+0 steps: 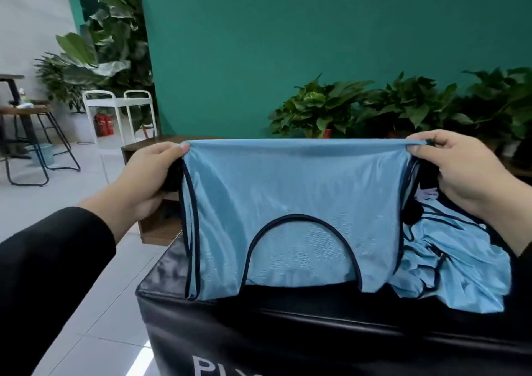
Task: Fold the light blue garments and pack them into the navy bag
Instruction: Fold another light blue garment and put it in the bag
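A light blue vest with dark navy trim hangs upside down in front of me, stretched flat by its hem. My left hand pinches the left corner and my right hand pinches the right corner. The neck hole curves at the bottom, where the vest touches a black padded block. A heap of more light blue garments lies crumpled on the block to the right, under my right wrist. The navy bag is not clearly visible; a dark shape behind the vest is mostly hidden.
A low wooden bench stands behind the block on the left. Potted plants line the green wall. A white cart, stools and a table sit far left on the tiled floor.
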